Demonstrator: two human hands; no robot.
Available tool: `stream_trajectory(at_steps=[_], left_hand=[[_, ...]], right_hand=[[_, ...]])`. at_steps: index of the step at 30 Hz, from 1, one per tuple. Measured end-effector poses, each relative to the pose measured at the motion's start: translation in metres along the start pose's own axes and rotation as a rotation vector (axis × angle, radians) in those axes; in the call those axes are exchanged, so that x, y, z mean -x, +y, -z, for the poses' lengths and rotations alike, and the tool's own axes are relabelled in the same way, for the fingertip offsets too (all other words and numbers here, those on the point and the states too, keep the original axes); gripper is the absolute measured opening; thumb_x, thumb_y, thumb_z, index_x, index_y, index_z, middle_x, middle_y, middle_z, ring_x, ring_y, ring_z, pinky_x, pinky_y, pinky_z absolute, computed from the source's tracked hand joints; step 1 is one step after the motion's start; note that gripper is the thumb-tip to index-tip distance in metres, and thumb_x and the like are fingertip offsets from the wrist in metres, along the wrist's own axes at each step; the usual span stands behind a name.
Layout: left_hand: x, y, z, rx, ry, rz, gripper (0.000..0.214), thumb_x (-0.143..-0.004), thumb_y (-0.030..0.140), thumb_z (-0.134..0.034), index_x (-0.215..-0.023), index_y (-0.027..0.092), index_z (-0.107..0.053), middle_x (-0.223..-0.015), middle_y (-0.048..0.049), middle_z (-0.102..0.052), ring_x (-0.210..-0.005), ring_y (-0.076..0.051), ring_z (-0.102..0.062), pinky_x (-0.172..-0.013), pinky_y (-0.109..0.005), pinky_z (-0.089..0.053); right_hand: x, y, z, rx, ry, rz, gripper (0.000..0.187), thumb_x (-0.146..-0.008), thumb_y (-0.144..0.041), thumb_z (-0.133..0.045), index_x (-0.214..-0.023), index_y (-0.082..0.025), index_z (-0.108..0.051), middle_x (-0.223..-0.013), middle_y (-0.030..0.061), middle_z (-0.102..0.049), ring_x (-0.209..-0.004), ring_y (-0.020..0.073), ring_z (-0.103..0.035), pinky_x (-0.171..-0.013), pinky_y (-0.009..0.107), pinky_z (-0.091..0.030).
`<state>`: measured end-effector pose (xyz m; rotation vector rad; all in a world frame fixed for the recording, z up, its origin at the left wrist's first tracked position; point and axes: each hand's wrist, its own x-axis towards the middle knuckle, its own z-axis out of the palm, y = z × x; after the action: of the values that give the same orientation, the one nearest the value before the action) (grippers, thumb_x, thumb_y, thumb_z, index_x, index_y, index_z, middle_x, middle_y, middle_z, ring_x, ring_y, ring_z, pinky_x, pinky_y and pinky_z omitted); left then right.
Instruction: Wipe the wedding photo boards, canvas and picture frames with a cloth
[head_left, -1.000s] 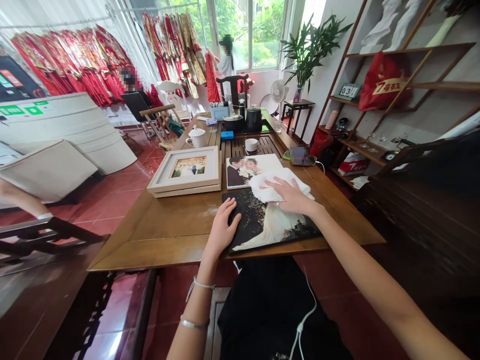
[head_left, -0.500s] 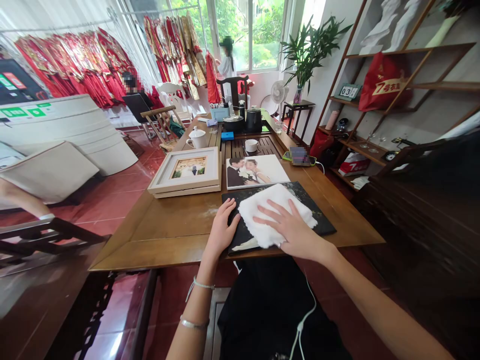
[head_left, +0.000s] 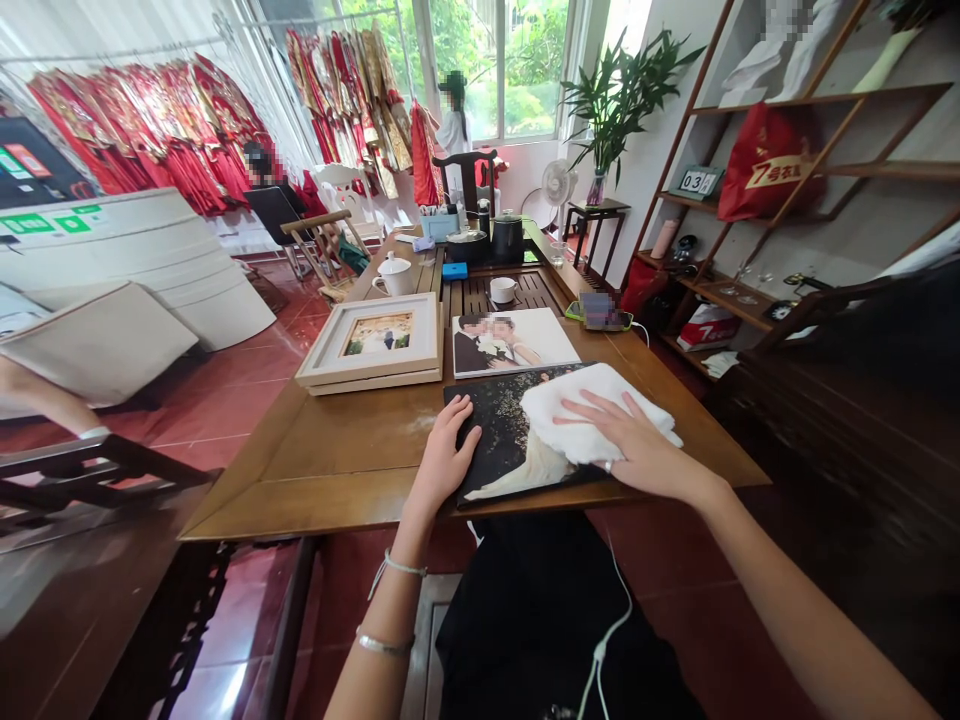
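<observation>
A dark photo panel (head_left: 510, 440) showing a bride in a white gown lies flat at the near edge of the wooden table (head_left: 345, 460). My left hand (head_left: 444, 458) rests flat on the panel's left edge, fingers apart. My right hand (head_left: 634, 445) presses a folded white cloth (head_left: 577, 415) onto the panel's right half, fingers spread over the cloth.
Behind the panel lie a second wedding photo (head_left: 506, 342) and a stack of white picture frames (head_left: 373, 345). Farther back are a white teapot (head_left: 395, 274), a cup (head_left: 502, 289), a black kettle (head_left: 508, 239) and a phone (head_left: 600, 312). Shelves (head_left: 750, 180) stand right; red garments (head_left: 150, 130) hang at the back.
My right hand slid the white cloth from the panel's upper part down toward me, then over to the panel's right side. The left hand stayed on the left edge.
</observation>
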<state>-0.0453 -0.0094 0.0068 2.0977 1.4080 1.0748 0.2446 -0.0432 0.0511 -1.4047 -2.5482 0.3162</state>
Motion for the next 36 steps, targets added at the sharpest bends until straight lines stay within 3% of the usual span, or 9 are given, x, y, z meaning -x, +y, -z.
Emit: stream_trajectory(at_steps=[5,10,14,20,26,31,36], left_hand=[[-0.002,-0.003,0.000,-0.006,0.001,-0.004,0.036,-0.089,0.027,-0.049,-0.123,0.017,-0.057,-0.138,-0.0126,-0.052,-0.136,-0.024,-0.040,-0.114,-0.046,-0.031],[-0.007,-0.006,0.004,0.008,-0.024,-0.013,0.036,-0.088,0.027,-0.051,-0.122,0.019,-0.058,-0.138,-0.0110,-0.053,-0.135,-0.024,-0.041,-0.113,-0.046,-0.032],[-0.009,-0.006,0.005,0.004,-0.029,-0.009,0.037,-0.088,0.028,-0.051,-0.122,0.016,-0.058,-0.138,-0.0126,-0.053,-0.135,-0.024,-0.041,-0.113,-0.046,-0.032],[-0.007,-0.005,0.003,0.018,-0.006,-0.006,0.036,-0.088,0.028,-0.051,-0.122,0.019,-0.059,-0.137,-0.0111,-0.054,-0.134,-0.024,-0.043,-0.112,-0.047,-0.034],[-0.007,-0.005,0.003,0.021,-0.003,-0.015,0.036,-0.088,0.027,-0.051,-0.122,0.019,-0.059,-0.137,-0.0108,-0.054,-0.134,-0.024,-0.043,-0.113,-0.047,-0.033],[-0.006,-0.004,0.004,0.019,-0.015,-0.009,0.036,-0.089,0.028,-0.050,-0.122,0.019,-0.058,-0.138,-0.0107,-0.053,-0.135,-0.024,-0.042,-0.113,-0.046,-0.032],[-0.006,-0.004,0.004,0.021,-0.026,-0.002,0.037,-0.089,0.028,-0.050,-0.123,0.017,-0.057,-0.139,-0.0125,-0.052,-0.135,-0.024,-0.041,-0.114,-0.045,-0.031]], right_hand=[[-0.054,0.017,0.001,0.029,-0.018,-0.119,0.059,-0.085,-0.026,-0.045,-0.143,-0.032,-0.037,-0.153,0.0017,-0.030,-0.143,0.0299,-0.016,-0.107,0.069,-0.006],[-0.086,-0.002,-0.003,0.076,-0.012,-0.129,0.057,-0.087,-0.028,-0.044,-0.143,-0.029,-0.037,-0.153,0.0044,-0.030,-0.142,0.0322,-0.016,-0.105,0.072,-0.006],[-0.073,-0.025,-0.012,0.108,-0.003,-0.020,0.072,-0.075,-0.016,-0.049,-0.144,-0.031,-0.035,-0.154,0.0029,-0.029,-0.142,0.0312,-0.014,-0.105,0.071,-0.004],[-0.014,-0.056,-0.015,0.070,-0.026,0.119,0.091,-0.059,-0.007,-0.047,-0.145,-0.035,-0.032,-0.156,-0.0020,-0.022,-0.144,0.0280,-0.009,-0.108,0.067,0.001],[0.021,-0.066,-0.006,-0.015,-0.092,0.214,0.086,-0.063,-0.008,-0.048,-0.143,-0.038,-0.034,-0.155,-0.0039,-0.023,-0.144,0.0267,-0.012,-0.110,0.063,0.002],[0.002,-0.050,0.001,-0.041,-0.126,0.188,0.087,-0.059,-0.005,-0.045,-0.140,-0.036,-0.040,-0.153,-0.0047,-0.028,-0.143,0.0239,-0.014,-0.112,0.060,0.001],[-0.055,-0.023,-0.003,-0.018,-0.068,0.078,0.078,-0.067,-0.011,-0.047,-0.141,-0.033,-0.040,-0.153,-0.0020,-0.030,-0.143,0.0266,-0.017,-0.110,0.064,-0.002]])
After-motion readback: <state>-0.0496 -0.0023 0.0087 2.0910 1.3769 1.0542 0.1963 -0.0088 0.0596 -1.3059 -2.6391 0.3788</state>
